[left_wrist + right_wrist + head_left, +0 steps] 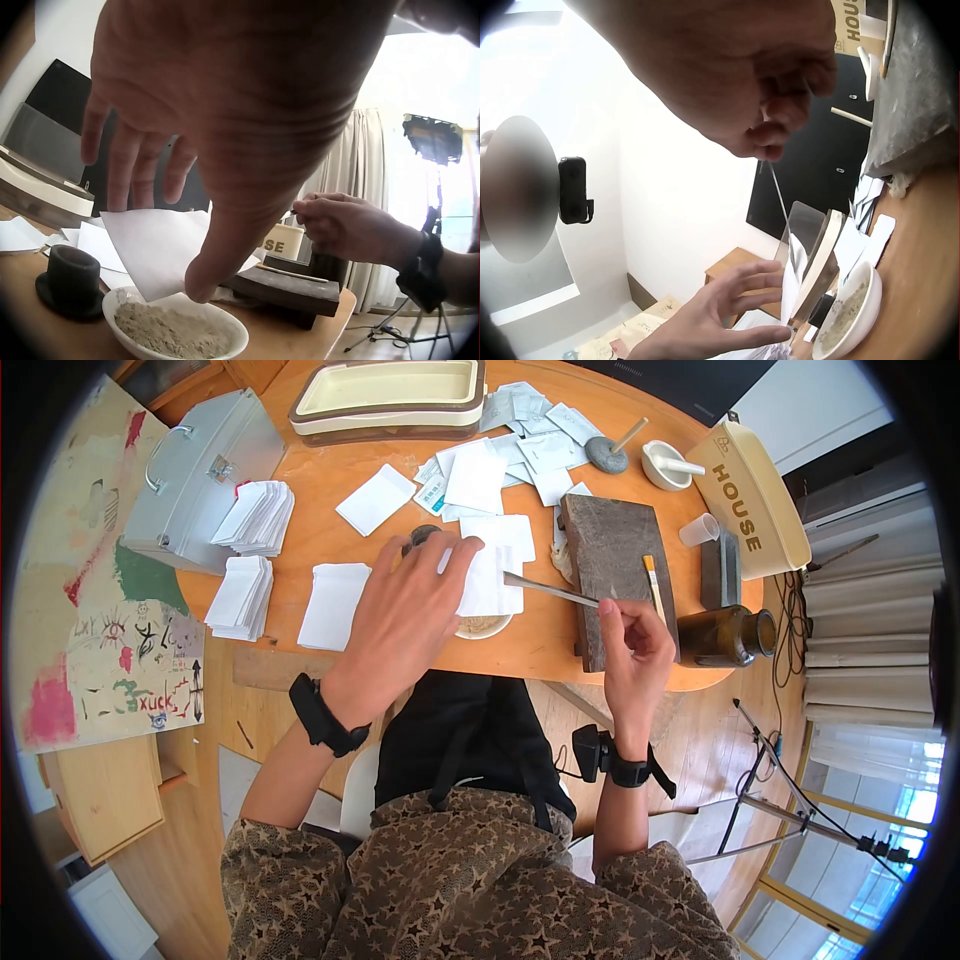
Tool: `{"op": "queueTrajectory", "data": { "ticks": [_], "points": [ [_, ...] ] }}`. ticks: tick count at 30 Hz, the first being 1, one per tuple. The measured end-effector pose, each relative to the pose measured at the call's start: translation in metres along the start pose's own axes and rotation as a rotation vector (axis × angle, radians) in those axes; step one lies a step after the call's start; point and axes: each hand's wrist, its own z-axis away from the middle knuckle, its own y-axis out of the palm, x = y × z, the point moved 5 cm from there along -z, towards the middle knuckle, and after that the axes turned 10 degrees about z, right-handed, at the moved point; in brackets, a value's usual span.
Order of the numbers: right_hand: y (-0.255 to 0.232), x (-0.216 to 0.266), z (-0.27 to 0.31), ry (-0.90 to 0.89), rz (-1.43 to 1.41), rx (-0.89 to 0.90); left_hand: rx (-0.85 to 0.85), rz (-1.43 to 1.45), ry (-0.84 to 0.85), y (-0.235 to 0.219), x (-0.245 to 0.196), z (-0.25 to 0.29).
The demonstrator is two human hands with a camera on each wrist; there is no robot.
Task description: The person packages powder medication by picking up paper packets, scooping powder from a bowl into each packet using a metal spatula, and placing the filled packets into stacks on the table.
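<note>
My left hand (410, 610) pinches a white paper sheet (492, 575) between thumb and fingers, holding it just over a white bowl of beige powder (487, 627). In the left wrist view the paper (157, 247) hangs point-down above the bowl (174, 330). My right hand (632, 638) grips a thin metal spatula (550, 590), whose flat tip points left and reaches the paper's edge. The right wrist view shows the spatula (778, 196) running down from my curled fingers toward the paper (795, 271) and the bowl (853, 311).
A dark wooden block (610, 555) with a small brush (653, 582) lies under my right hand. A brown jar (725, 637) lies on its side at the table edge. Paper stacks (243, 595), a grey metal case (195, 475), a mortar (668, 466) and a cream HOUSE lid (760, 500) ring the table.
</note>
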Motion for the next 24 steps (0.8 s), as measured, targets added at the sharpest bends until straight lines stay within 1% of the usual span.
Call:
{"op": "queueTrajectory", "data": {
  "ticks": [3, 5, 6, 8, 9, 11, 12, 14, 18, 20, 21, 23, 24],
  "points": [
    [0.004, -0.002, 0.000, 0.029, -0.064, 0.033, 0.020, 0.063, -0.001, 0.003, 0.000, -0.004],
    [0.006, 0.005, 0.001, -0.070, 0.017, 0.027, 0.045, 0.131, -0.008, 0.008, 0.001, -0.006],
    [0.007, 0.003, 0.001, -0.069, 0.017, 0.028, 0.046, 0.132, -0.010, 0.009, 0.001, -0.006],
    [0.009, 0.019, 0.004, -0.529, 0.291, -0.016, -0.001, 0.171, 0.029, 0.010, 0.000, -0.007],
    [0.007, 0.019, 0.005, -0.530, 0.290, -0.015, -0.002, 0.170, 0.027, 0.011, 0.000, -0.008],
    [0.000, 0.029, 0.009, -0.638, 0.400, -0.140, -0.010, 0.200, -0.008, 0.013, 0.002, -0.009],
    [-0.001, 0.029, 0.007, -0.640, 0.398, -0.135, -0.011, 0.200, -0.014, 0.014, 0.002, -0.009],
    [-0.001, 0.031, 0.007, -0.715, 0.482, -0.086, -0.081, 0.201, 0.036, 0.011, -0.001, -0.010],
    [-0.003, 0.026, 0.005, -0.690, 0.433, -0.116, -0.019, 0.210, -0.020, 0.010, 0.000, -0.009],
    [-0.008, 0.018, 0.003, -0.514, 0.288, -0.149, -0.048, 0.208, -0.009, 0.008, 0.001, -0.008],
    [-0.007, 0.017, 0.003, -0.513, 0.285, -0.147, -0.046, 0.207, -0.011, 0.006, 0.002, -0.007],
    [-0.010, 0.009, 0.001, -0.391, 0.208, -0.197, -0.026, 0.210, -0.128, 0.001, 0.008, -0.005],
    [-0.011, 0.009, 0.002, -0.391, 0.207, -0.197, -0.026, 0.210, -0.129, -0.001, 0.010, -0.003]
  ]
}}
